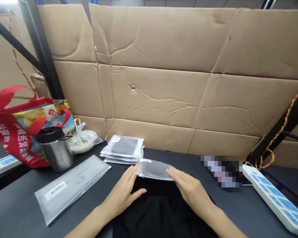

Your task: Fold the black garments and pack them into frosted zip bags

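Observation:
A small frosted plastic pouch [154, 169] with a dark folded item inside and a white label sits between my two hands. My left hand [124, 191] lies flat, fingers stretched out, its fingertips touching the pouch's left end. On the other side my right hand [188, 188] lies flat too, fingertips on the pouch's right end. Both hands rest on a black garment [161, 211] spread on the dark table [22, 211] close to me. Neither hand grips anything.
A stack of similar filled pouches [124, 148] lies behind. A long flat frosted bag [69, 186] lies at left. Also at left: a steel mug [56, 148], a red printed bag [24, 129], a knotted plastic bag [83, 138]. A white power strip [273, 198] is at right. Cardboard [176, 82] walls the back.

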A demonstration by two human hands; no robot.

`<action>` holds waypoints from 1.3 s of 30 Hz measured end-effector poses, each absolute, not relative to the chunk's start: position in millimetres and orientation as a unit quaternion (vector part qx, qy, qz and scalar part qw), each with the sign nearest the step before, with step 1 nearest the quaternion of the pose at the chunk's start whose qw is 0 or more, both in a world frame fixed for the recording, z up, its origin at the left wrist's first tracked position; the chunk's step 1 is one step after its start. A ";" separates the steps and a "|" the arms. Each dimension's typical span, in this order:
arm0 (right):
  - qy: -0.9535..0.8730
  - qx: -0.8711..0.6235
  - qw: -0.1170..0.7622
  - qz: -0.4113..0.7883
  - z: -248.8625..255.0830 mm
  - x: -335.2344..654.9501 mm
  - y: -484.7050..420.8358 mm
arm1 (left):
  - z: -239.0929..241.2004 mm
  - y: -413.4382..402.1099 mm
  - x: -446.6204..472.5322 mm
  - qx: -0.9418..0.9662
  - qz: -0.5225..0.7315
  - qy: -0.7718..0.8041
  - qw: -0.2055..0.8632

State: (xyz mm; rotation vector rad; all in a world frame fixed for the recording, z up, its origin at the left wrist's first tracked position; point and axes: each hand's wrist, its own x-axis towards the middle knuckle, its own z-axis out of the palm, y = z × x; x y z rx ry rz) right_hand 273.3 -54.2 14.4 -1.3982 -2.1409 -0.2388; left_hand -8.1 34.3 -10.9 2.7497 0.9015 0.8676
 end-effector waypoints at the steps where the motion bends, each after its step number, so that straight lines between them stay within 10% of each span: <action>1: -0.813 -0.515 0.264 -0.067 7.9 272.2 -59.4 | -10.3 33.9 -7.2 0.903 0.304 0.296 0.061; 39: -0.831 -0.406 0.279 -0.257 10.8 247.6 -58.4 | 1.4 29.8 -11.7 0.911 0.336 0.196 0.139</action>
